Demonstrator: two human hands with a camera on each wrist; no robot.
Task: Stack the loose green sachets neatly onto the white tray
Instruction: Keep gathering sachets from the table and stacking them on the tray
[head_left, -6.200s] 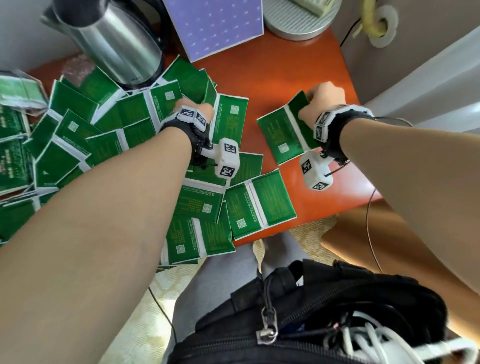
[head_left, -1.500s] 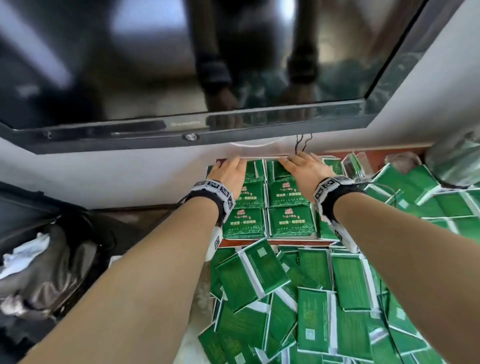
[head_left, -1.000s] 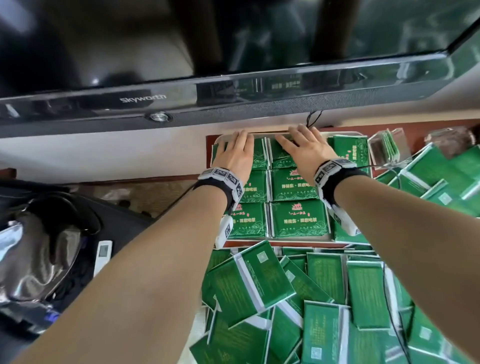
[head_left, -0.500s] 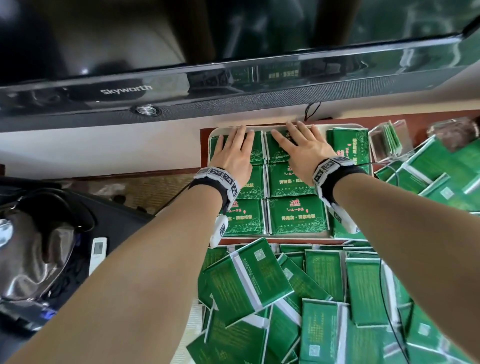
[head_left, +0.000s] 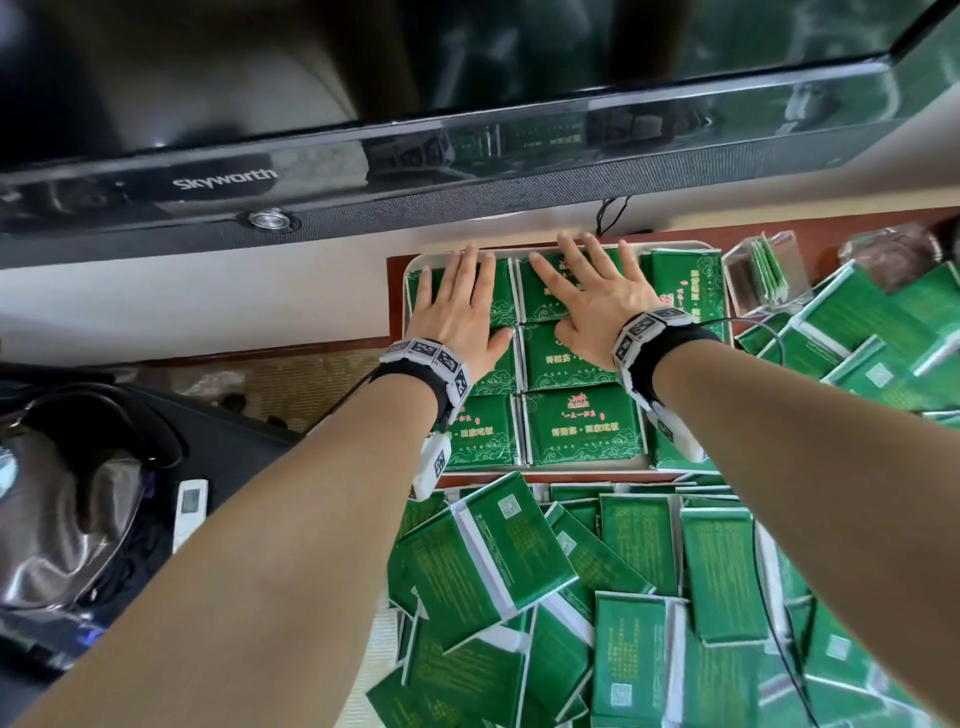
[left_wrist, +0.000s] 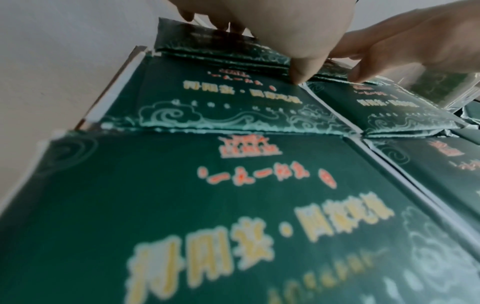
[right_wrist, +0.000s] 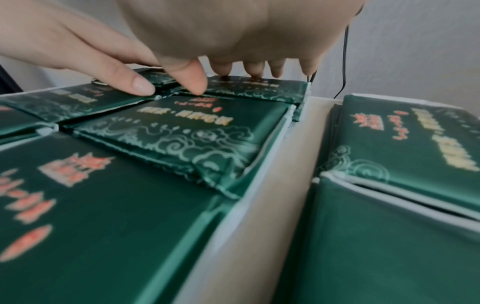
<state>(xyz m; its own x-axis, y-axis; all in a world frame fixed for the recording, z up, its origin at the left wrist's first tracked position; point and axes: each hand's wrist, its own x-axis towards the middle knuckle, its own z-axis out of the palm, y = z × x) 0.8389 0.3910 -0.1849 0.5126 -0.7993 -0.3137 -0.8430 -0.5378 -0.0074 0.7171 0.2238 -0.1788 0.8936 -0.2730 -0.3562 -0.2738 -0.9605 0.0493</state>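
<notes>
Left hand (head_left: 457, 312), right hand (head_left: 589, 299): grip released, palms flat on tray sachets (head_left: 579, 426), upper centre. Risk: sideways pressure skews the slippery stacks.

From our head we look steeply down over both forearms at the white tray (head_left: 406, 291), our fingers at its far end. Our left wrist view skims low and close along the sachets (left_wrist: 207, 205) toward the fingertips. The right wrist view does likewise, and both share the sachets (right_wrist: 176, 127) just short of our fingers.
</notes>
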